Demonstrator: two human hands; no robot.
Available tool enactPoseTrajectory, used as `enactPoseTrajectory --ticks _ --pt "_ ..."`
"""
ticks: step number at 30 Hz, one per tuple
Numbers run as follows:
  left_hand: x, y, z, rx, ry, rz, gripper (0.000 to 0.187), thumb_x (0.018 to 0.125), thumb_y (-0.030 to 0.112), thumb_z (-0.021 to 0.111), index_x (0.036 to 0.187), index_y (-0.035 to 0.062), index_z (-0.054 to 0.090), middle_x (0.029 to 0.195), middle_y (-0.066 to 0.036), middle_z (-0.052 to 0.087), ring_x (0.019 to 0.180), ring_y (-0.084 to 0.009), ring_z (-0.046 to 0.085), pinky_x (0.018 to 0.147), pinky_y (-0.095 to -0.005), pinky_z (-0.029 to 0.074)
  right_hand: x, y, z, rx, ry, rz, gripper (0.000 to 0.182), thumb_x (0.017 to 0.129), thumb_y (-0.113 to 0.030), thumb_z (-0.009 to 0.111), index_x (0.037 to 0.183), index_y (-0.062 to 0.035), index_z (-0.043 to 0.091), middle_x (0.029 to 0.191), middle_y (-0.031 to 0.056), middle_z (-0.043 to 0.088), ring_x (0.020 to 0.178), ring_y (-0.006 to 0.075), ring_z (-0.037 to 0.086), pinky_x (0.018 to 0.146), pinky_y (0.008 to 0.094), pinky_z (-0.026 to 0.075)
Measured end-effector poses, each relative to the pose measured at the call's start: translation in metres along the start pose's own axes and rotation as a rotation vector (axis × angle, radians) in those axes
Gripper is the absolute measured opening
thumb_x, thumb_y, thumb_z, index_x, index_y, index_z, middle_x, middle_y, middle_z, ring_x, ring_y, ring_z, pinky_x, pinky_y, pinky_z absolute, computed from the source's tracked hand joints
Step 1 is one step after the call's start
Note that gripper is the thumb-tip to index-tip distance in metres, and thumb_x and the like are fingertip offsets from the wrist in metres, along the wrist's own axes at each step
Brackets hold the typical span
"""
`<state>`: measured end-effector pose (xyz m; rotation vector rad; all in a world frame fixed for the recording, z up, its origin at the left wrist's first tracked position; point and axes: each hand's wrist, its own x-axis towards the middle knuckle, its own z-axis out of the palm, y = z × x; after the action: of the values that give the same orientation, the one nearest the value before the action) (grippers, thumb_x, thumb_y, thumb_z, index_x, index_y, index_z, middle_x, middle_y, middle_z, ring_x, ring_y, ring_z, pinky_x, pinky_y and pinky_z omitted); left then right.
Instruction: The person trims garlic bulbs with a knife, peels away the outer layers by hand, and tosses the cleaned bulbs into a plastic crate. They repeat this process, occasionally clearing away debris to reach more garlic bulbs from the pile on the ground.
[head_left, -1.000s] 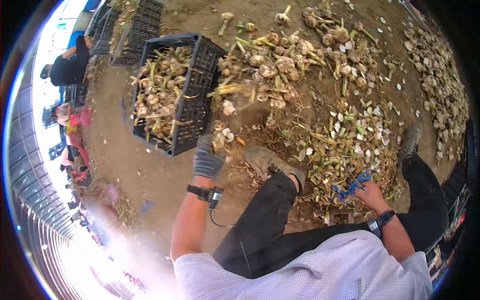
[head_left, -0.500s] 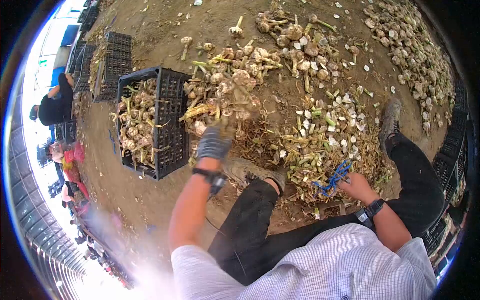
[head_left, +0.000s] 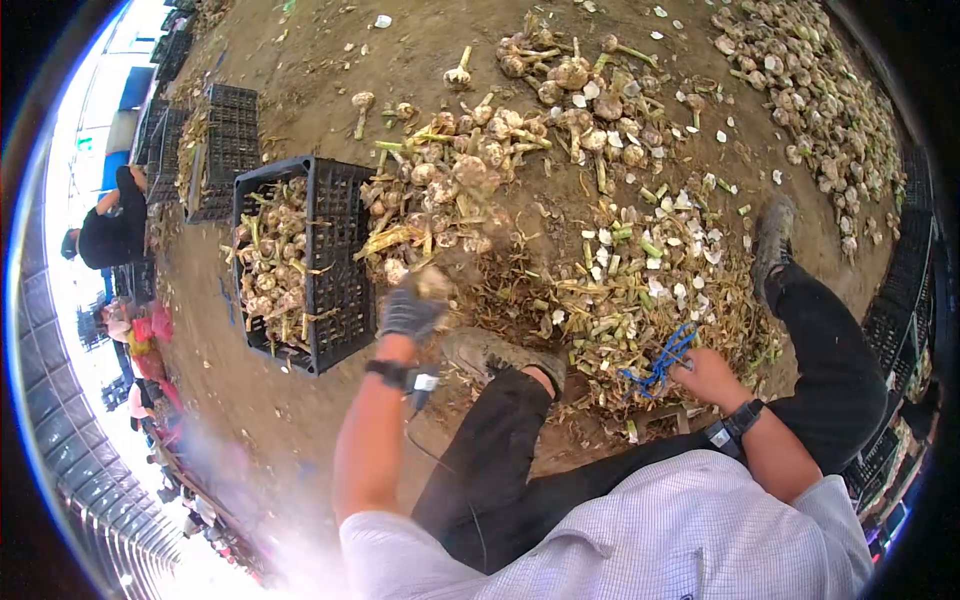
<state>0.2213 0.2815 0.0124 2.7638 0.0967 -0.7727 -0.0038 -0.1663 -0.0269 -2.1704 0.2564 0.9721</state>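
Note:
My left hand (head_left: 410,312), in a grey glove, is closed around a garlic bulb (head_left: 432,283) that is blurred by motion. It is at the near edge of a heap of garlic with stalks (head_left: 470,175), just right of a black plastic crate (head_left: 342,255) that holds more garlic bulbs (head_left: 275,265). My bare right hand (head_left: 708,377) is closed on a thing bound with blue cord (head_left: 664,360); the palm hides the rest of it. That hand is low over a pile of cut stalks and white peelings (head_left: 650,270) between my feet.
More garlic lies in a loose group (head_left: 590,90) ahead and in a large heap (head_left: 830,130) at the right. Stacked black crates (head_left: 225,150) are at the left; others (head_left: 895,320) are at the right edge. A person in black (head_left: 112,225) is at far left. My shoes (head_left: 495,355) flank the peelings.
My left hand has drawn back toward me and slightly left from the garlic heap, with a bulb now showing at its fingers. My right hand has barely moved.

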Motion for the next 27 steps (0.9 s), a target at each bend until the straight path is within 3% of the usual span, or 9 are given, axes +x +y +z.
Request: enactPoseTrajectory --ticks 4,9,13,14,16,17,23,26,27 --pt "-0.024 -0.036 -0.120 -0.384 0.442 -0.186 0.023 0.081 0.022 0.073 0.093 0.0041 0.063 0.092 -0.013 0.068 0.083 -0.0206 0.064 0.075 -0.0359 0.052 0.003 0.009 0.007 -0.104 0.001 0.028 0.035 0.078 -0.034 0.062 0.089 -0.0004 0.067 0.075 0.0248 0.063 0.071 0.0413 0.061 0.067 0.0462 0.049" --pt "0.006 -0.143 -0.150 0.946 1.249 -0.139 0.030 0.083 0.028 0.069 0.100 0.0035 0.066 0.119 -0.015 0.062 0.100 -0.0282 0.062 0.083 -0.0399 0.051 0.000 -0.010 -0.002 -0.081 -0.027 0.075 0.038 0.078 -0.036 0.062 0.089 0.0000 0.067 0.077 0.0251 0.063 0.072 0.0401 0.062 0.068 0.0455 0.050" --pt "0.026 -0.019 -0.094 0.541 0.485 -0.050 0.040 0.081 0.023 0.063 0.114 -0.0010 0.062 0.119 -0.019 0.058 0.115 -0.0350 0.051 0.095 -0.0411 0.042 0.002 -0.008 0.001 -0.055 0.003 0.074 0.038 0.078 -0.035 0.063 0.088 0.0012 0.067 0.077 0.0256 0.063 0.072 0.0402 0.062 0.069 0.0454 0.049" --pt "0.027 0.016 -0.074 1.195 0.463 0.129 0.038 0.086 0.014 0.051 0.123 0.0080 0.058 0.123 -0.021 0.056 0.113 -0.0362 0.054 0.087 -0.0435 0.046 0.002 -0.009 -0.001 -0.046 -0.013 0.069 0.038 0.078 -0.035 0.063 0.088 0.0017 0.066 0.077 0.0258 0.063 0.072 0.0401 0.062 0.069 0.0453 0.049" --pt "0.071 0.003 0.001 1.218 0.518 0.312 0.048 0.085 0.013 0.053 0.133 0.0115 0.053 0.133 -0.017 0.051 0.128 -0.0327 0.045 0.104 -0.0413 0.038 0.003 -0.007 -0.001 -0.030 -0.020 0.056 0.039 0.078 -0.035 0.064 0.085 0.0028 0.065 0.076 0.0258 0.062 0.072 0.0406 0.061 0.068 0.0465 0.048" --pt "0.073 0.013 0.017 0.324 0.407 0.322 0.047 0.085 0.016 0.057 0.131 0.0107 0.054 0.136 -0.016 0.051 0.128 -0.0317 0.046 0.107 -0.0403 0.038 0.003 -0.004 0.001 -0.024 -0.011 0.048 0.040 0.078 -0.036 0.064 0.083 0.0033 0.065 0.074 0.0257 0.061 0.071 0.0413 0.060 0.067 0.0479 0.047" --pt "0.113 0.051 0.068 0.518 -0.075 -0.059 0.056 0.083 0.029 0.069 0.133 0.0090 0.053 0.133 -0.017 0.054 0.120 -0.0328 0.054 0.101 -0.0420 0.046 0.005 -0.003 -0.006 -0.021 -0.015 0.064 0.038 0.079 -0.036 0.063 0.081 0.0023 0.064 0.072 0.0249 0.060 0.069 0.0421 0.058 0.066 0.0491 0.046" --pt "0.105 0.041 0.063 0.290 -0.183 -0.106 0.062 0.081 0.040 0.071 0.131 0.0086 0.053 0.131 -0.017 0.056 0.120 -0.0325 0.054 0.100 -0.0408 0.046 0.003 -0.005 -0.009 0.010 -0.028 0.057 0.038 0.079 -0.036 0.062 0.080 0.0026 0.064 0.072 0.0247 0.060 0.069 0.0419 0.058 0.066 0.0489 0.046" --pt "0.093 0.020 0.078 0.440 0.066 0.152 0.057 0.082 0.044 0.069 0.123 0.0053 0.059 0.122 -0.018 0.061 0.111 -0.0335 0.060 0.093 -0.0417 0.050 0.003 -0.007 -0.012 0.033 -0.025 0.050 0.039 0.079 -0.036 0.062 0.079 0.0029 0.064 0.072 0.0246 0.059 0.069 0.0419 0.058 0.066 0.0488 0.046"
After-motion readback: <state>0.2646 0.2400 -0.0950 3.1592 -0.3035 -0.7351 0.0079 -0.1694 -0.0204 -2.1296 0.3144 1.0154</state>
